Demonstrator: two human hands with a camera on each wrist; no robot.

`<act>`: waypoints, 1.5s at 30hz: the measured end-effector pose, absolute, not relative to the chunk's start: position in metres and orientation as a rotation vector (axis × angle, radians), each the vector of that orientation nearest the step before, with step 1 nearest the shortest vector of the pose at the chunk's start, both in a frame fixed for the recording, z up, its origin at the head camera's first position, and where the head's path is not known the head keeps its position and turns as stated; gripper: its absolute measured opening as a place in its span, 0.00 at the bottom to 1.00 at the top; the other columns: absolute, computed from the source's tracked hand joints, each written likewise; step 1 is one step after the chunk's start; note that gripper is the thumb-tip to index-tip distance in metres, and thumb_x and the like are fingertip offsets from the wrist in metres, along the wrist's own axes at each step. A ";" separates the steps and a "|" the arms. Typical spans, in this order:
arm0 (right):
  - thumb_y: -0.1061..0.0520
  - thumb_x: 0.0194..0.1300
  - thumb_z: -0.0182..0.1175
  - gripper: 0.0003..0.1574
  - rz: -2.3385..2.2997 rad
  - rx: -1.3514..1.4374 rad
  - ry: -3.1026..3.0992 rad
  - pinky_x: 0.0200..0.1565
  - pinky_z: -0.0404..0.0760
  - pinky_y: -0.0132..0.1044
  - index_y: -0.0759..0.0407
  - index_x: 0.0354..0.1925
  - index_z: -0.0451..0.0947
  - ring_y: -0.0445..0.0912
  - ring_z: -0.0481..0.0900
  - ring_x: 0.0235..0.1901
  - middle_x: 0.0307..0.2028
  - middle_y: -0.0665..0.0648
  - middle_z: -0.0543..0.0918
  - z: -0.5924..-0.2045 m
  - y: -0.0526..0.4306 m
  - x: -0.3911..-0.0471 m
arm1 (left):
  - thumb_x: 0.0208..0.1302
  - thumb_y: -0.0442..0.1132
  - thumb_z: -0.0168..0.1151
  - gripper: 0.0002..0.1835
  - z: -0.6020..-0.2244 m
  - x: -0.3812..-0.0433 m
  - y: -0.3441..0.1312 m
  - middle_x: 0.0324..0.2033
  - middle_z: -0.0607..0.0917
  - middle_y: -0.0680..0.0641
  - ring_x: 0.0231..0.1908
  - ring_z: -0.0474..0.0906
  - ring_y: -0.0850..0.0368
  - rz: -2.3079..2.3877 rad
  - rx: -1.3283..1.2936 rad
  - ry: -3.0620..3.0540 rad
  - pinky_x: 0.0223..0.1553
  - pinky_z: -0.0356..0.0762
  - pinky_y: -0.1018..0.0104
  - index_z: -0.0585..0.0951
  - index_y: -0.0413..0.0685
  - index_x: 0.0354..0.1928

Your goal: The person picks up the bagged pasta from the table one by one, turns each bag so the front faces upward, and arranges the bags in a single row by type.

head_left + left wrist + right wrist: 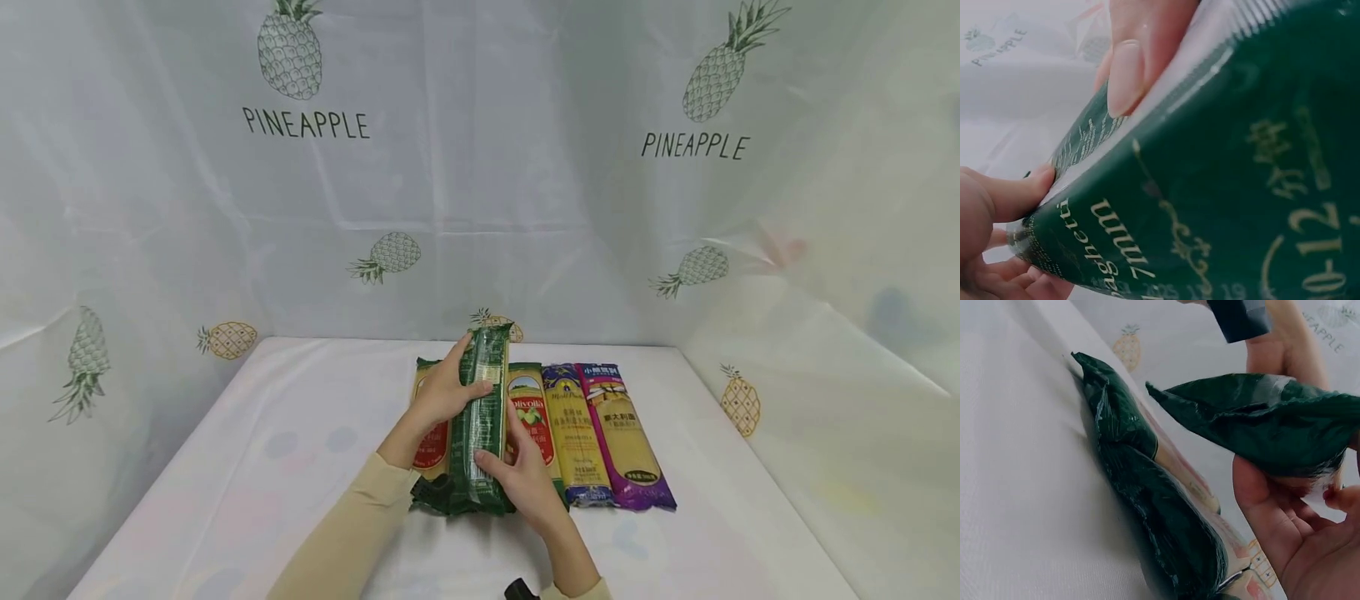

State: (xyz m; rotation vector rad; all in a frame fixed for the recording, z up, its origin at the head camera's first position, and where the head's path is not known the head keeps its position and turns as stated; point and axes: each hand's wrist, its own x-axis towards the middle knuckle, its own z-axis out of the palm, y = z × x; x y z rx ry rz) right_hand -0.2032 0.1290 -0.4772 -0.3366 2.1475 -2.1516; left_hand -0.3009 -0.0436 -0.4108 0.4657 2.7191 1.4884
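Note:
Both hands hold a dark green spaghetti pack (486,425), its printed back turned up, over the row of packs on the table. The left hand (442,390) grips its upper left side with the thumb across the front. Lower down on the right, the right hand (528,479) holds the other edge, thumb on the face. Pale lettering on the spaghetti pack (1210,169) fills the left wrist view. From the right wrist, its crimped end (1260,425) shows raised above two green pack ends (1169,525) lying on the cloth.
Partly covered by the held pack lie two green-and-gold pasta packs with red labels, one left (431,450) and one right (531,408). Further right are a yellow pack with blue ends (577,433) and a purple-edged pasta pack (626,429). A pineapple-print curtain (495,167) stands behind the white tablecloth (285,500).

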 end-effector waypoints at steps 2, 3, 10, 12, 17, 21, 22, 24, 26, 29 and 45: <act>0.52 0.76 0.68 0.61 -2.126 -0.305 2.186 0.59 0.84 0.47 0.39 0.88 0.38 0.58 0.80 0.65 0.75 0.66 0.69 -0.476 0.129 -0.204 | 0.72 0.47 0.72 0.51 -0.409 -0.301 -0.044 0.81 0.62 0.38 0.75 0.65 0.30 1.545 0.465 2.674 0.67 0.71 0.31 0.50 0.63 0.87; 0.50 0.76 0.67 0.59 -2.108 -0.286 2.209 0.60 0.84 0.50 0.38 0.88 0.39 0.59 0.78 0.66 0.75 0.66 0.68 -0.476 0.130 -0.204 | 0.72 0.46 0.72 0.51 -0.408 -0.302 -0.044 0.81 0.61 0.38 0.75 0.64 0.31 1.572 0.464 2.649 0.67 0.71 0.31 0.50 0.64 0.87; 0.46 0.83 0.53 0.49 -2.108 -0.282 2.048 0.44 0.81 0.37 0.27 0.86 0.37 0.46 0.77 0.45 0.82 0.63 0.55 -0.472 0.137 -0.203 | 0.75 0.42 0.69 0.50 -0.403 -0.302 -0.049 0.81 0.60 0.34 0.79 0.58 0.34 1.693 0.416 2.521 0.68 0.69 0.30 0.49 0.71 0.87; 0.49 0.82 0.52 0.51 -2.127 -0.304 1.956 0.32 0.70 0.32 0.25 0.86 0.33 0.42 0.68 0.29 0.80 0.64 0.58 -0.471 0.138 -0.202 | 0.75 0.41 0.68 0.50 -0.402 -0.301 -0.050 0.81 0.60 0.33 0.79 0.57 0.34 1.709 0.392 2.495 0.69 0.67 0.29 0.48 0.72 0.87; 0.51 0.82 0.53 0.52 -2.155 -0.350 1.867 0.33 0.71 0.29 0.24 0.86 0.33 0.39 0.69 0.28 0.72 0.65 0.67 -0.470 0.139 -0.203 | 0.77 0.40 0.66 0.49 -0.403 -0.301 -0.053 0.82 0.56 0.36 0.81 0.53 0.35 1.729 0.372 2.444 0.71 0.63 0.28 0.47 0.76 0.86; 0.52 0.83 0.54 0.52 -2.134 -0.416 1.927 0.53 0.83 0.37 0.29 0.87 0.33 0.49 0.78 0.60 0.77 0.66 0.63 -0.475 0.137 -0.204 | 0.79 0.39 0.62 0.48 -0.403 -0.300 -0.054 0.85 0.49 0.42 0.82 0.46 0.35 1.696 0.430 2.426 0.74 0.56 0.27 0.44 0.72 0.87; 0.53 0.83 0.54 0.53 -2.131 -0.432 1.942 0.56 0.84 0.40 0.30 0.87 0.33 0.53 0.76 0.66 0.80 0.66 0.60 -0.475 0.137 -0.204 | 0.80 0.40 0.61 0.47 -0.404 -0.300 -0.054 0.85 0.47 0.43 0.82 0.45 0.34 1.681 0.443 2.425 0.74 0.55 0.27 0.43 0.71 0.87; 0.53 0.83 0.56 0.53 -2.109 -0.430 2.016 0.48 0.84 0.37 0.31 0.87 0.34 0.54 0.77 0.61 0.79 0.67 0.62 -0.477 0.135 -0.204 | 0.81 0.41 0.60 0.47 -0.405 -0.299 -0.054 0.86 0.46 0.44 0.82 0.47 0.32 1.634 0.467 2.446 0.74 0.54 0.26 0.42 0.70 0.87; 0.53 0.82 0.58 0.54 -2.100 -0.427 2.081 0.38 0.80 0.32 0.31 0.87 0.35 0.53 0.77 0.54 0.79 0.64 0.63 -0.477 0.134 -0.204 | 0.81 0.44 0.59 0.46 -0.406 -0.300 -0.054 0.85 0.49 0.43 0.80 0.52 0.31 1.574 0.479 2.494 0.73 0.57 0.26 0.42 0.70 0.87; 0.54 0.82 0.59 0.55 -2.109 -0.448 2.141 0.40 0.81 0.30 0.31 0.87 0.36 0.53 0.77 0.57 0.82 0.60 0.59 -0.478 0.133 -0.205 | 0.81 0.48 0.59 0.45 -0.407 -0.301 -0.053 0.83 0.56 0.40 0.76 0.62 0.29 1.458 0.517 2.599 0.70 0.63 0.27 0.44 0.68 0.87; 0.56 0.78 0.64 0.57 -2.135 -0.478 2.238 0.57 0.83 0.34 0.31 0.87 0.40 0.55 0.77 0.67 0.81 0.57 0.62 -0.483 0.132 -0.206 | 0.77 0.49 0.66 0.45 -0.409 -0.299 -0.050 0.82 0.60 0.40 0.74 0.65 0.30 1.390 0.669 2.700 0.68 0.67 0.28 0.51 0.65 0.87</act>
